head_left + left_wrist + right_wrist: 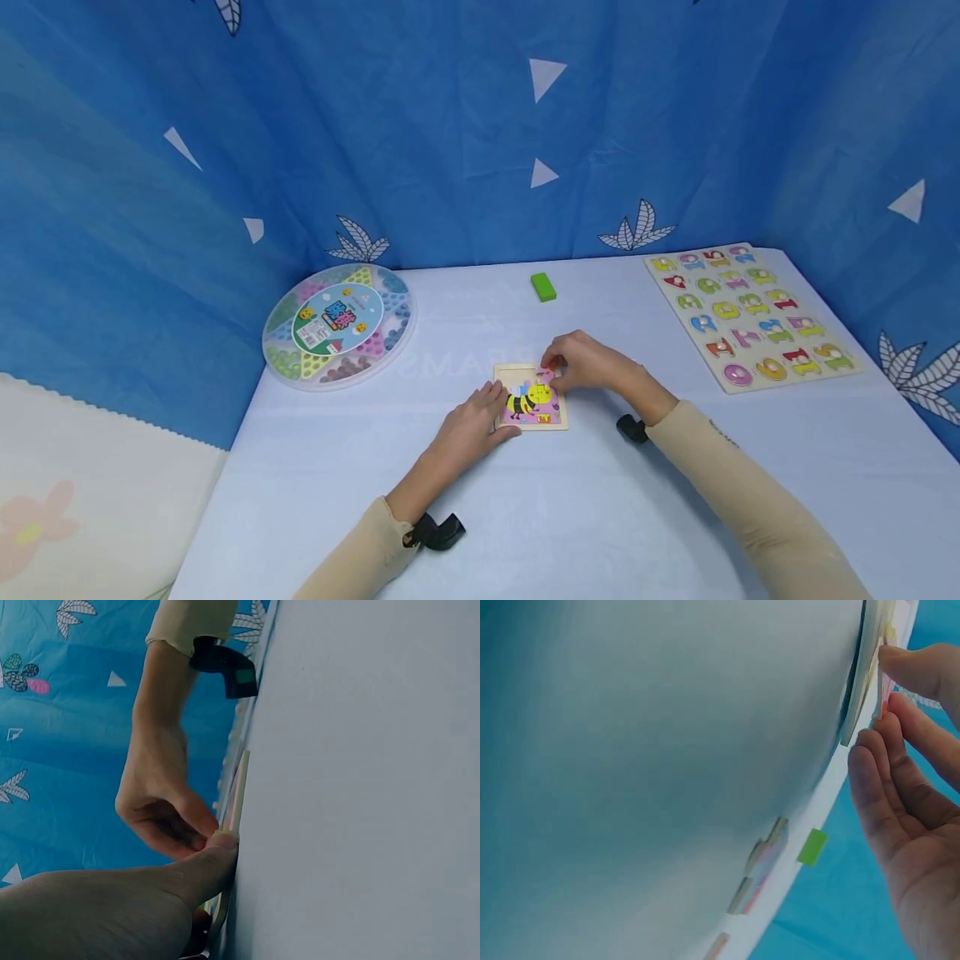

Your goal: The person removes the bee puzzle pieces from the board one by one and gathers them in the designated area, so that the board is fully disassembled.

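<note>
A small square jigsaw puzzle (537, 421) with a bee on pink sits in a light wooden frame on the table. Bare wood shows at its far left corner. My left hand (471, 425) grips the frame's left side, with the thumb (219, 844) along the near edge. At the far right corner, my right hand (585, 362) pinches a thin pink puzzle piece (885, 684) between thumb and fingers. The piece is tilted up on edge in the right wrist view, close over the frame, and the fingers partly hide it.
A round Chinese checkers box (390, 337) lies at the back left. A green block (543, 287) lies near the table's back edge. A wooden number board (705, 354) is at the right. Several pink-faced flat pieces (761, 864) show low in the right wrist view.
</note>
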Motion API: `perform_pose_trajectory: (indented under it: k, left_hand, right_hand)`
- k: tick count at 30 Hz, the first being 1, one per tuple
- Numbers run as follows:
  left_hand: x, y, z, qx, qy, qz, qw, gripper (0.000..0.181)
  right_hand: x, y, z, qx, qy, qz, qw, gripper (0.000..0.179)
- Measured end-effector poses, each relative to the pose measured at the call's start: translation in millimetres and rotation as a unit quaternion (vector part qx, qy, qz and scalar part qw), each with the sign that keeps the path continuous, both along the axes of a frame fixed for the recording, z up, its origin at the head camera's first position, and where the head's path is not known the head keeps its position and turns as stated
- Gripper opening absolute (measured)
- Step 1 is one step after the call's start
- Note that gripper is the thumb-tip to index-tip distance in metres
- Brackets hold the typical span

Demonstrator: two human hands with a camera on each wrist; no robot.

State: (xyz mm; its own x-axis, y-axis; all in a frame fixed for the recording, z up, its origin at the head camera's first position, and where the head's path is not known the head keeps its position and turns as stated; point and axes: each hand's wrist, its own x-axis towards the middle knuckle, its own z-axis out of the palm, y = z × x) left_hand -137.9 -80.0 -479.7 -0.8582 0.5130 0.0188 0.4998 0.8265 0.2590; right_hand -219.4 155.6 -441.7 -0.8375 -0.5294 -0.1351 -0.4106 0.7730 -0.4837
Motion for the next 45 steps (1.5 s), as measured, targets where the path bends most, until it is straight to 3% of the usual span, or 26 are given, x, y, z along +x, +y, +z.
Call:
perform_pose_trajectory:
  k: [6, 22, 37, 45]
  left_hand:
    - [0.6, 1.4, 0.4, -0.006, -0.002, -0.001, 1.0000, 0.069]
    - [1.0, -2.7, -1.9, 0.004, 0.000, 0.002, 1.0000, 0.070]
    - [1.5, -2.8, -2.2, 0.016, 0.003, -0.005, 0.9999, 0.070]
    - [1.5, -5.1, -4.2, 0.022, -0.004, -0.006, 0.9997, 0.069]
  right_hand:
    - [-3.8, 7, -2.7, -0.028, -0.030, -0.010, 0.9991, 0.032]
    - [3.1, 27, 10.0, -0.020, -0.008, -0.006, 0.9998, 0.028]
    - [15.9, 115, 15.8, -0.020, 0.007, -0.079, 0.9967, 0.027]
    - [18.3, 148, 14.2, 0.004, -0.028, -0.121, 0.9922, 0.029]
